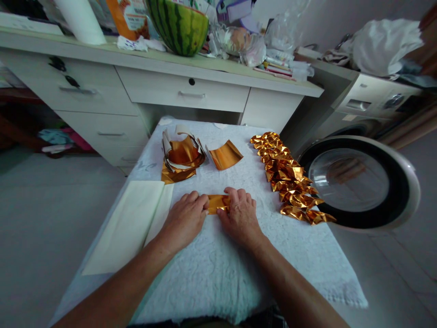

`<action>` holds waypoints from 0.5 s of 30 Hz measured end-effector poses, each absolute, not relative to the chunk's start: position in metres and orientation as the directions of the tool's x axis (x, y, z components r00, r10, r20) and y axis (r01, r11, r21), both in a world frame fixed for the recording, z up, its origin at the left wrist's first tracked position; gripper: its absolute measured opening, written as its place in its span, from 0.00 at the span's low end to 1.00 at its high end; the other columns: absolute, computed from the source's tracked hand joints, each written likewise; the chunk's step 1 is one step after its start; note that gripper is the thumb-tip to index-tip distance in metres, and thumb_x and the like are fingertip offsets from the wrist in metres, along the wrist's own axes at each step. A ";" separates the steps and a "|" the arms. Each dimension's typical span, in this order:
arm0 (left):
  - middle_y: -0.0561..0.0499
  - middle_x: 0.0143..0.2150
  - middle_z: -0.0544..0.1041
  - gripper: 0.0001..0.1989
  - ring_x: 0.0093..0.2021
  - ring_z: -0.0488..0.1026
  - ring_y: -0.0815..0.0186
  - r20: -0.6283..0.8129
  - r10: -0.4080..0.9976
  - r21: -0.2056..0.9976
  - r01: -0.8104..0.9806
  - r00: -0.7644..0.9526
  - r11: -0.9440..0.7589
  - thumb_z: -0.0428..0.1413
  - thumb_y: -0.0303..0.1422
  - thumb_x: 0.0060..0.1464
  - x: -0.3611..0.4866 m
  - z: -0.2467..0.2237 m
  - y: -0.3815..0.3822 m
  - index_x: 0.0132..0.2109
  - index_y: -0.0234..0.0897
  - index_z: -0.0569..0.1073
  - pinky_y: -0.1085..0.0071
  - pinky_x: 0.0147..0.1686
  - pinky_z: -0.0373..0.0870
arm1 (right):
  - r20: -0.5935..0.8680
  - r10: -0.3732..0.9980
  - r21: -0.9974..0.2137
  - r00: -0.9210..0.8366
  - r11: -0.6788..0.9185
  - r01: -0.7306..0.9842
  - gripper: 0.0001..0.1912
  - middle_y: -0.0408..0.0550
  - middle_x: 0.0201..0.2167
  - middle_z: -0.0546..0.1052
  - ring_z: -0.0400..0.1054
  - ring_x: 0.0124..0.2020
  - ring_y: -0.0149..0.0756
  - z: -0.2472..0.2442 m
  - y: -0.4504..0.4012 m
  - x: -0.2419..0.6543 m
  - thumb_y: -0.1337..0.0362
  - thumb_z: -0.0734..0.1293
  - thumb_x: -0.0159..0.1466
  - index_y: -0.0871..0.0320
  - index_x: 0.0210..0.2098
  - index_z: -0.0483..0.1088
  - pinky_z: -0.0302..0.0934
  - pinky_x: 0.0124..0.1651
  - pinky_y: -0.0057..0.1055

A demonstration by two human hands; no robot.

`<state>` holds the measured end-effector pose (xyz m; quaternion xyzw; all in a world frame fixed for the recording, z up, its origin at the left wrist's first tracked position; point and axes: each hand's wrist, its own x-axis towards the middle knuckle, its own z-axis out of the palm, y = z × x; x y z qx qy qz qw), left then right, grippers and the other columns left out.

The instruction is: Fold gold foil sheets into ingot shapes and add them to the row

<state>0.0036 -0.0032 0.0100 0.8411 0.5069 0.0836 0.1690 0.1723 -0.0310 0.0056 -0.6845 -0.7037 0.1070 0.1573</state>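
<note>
Between my two hands a folded strip of gold foil paper [215, 204] lies low over the cloth-covered table [218, 273]. My left hand [189, 210] is closed on its left end, and my right hand [240, 213] grips the right end with thumb and fingers. Beyond them rests a single curved gold sheet [226, 155]. A curled pile of gold foil sheets [184, 152] sits to its left. Along the table's right side runs a row of several folded gold foil pieces [285, 171].
Cream paper sheets [126, 223] lie at the table's left. A white desk with drawers [184, 91] stands behind, carrying a cut watermelon [179, 27], an orange pouch [131, 20] and plastic bags. At right, a washing machine's round door [406, 182] hangs open close to the table.
</note>
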 end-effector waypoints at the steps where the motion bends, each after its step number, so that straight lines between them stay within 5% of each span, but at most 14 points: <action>1: 0.50 0.38 0.70 0.03 0.40 0.67 0.61 -0.031 0.880 0.372 0.823 0.474 -0.430 0.49 0.27 0.58 0.003 0.010 -0.003 0.36 0.39 0.67 0.65 0.42 0.63 | 0.077 0.997 -0.367 0.003 0.026 0.930 0.25 0.51 0.45 0.67 0.60 0.46 0.46 0.005 -0.031 0.176 0.58 0.68 0.60 0.52 0.55 0.62 0.53 0.47 0.40; 15: 0.51 0.36 0.67 0.03 0.39 0.66 0.61 -0.066 0.882 0.381 0.828 0.467 -0.411 0.49 0.28 0.58 0.002 0.008 0.000 0.36 0.40 0.66 0.65 0.42 0.62 | 0.048 0.997 -0.320 0.054 -0.036 0.947 0.40 0.55 0.55 0.63 0.57 0.51 0.49 0.001 -0.032 0.215 0.58 0.68 0.60 0.49 0.68 0.50 0.52 0.51 0.46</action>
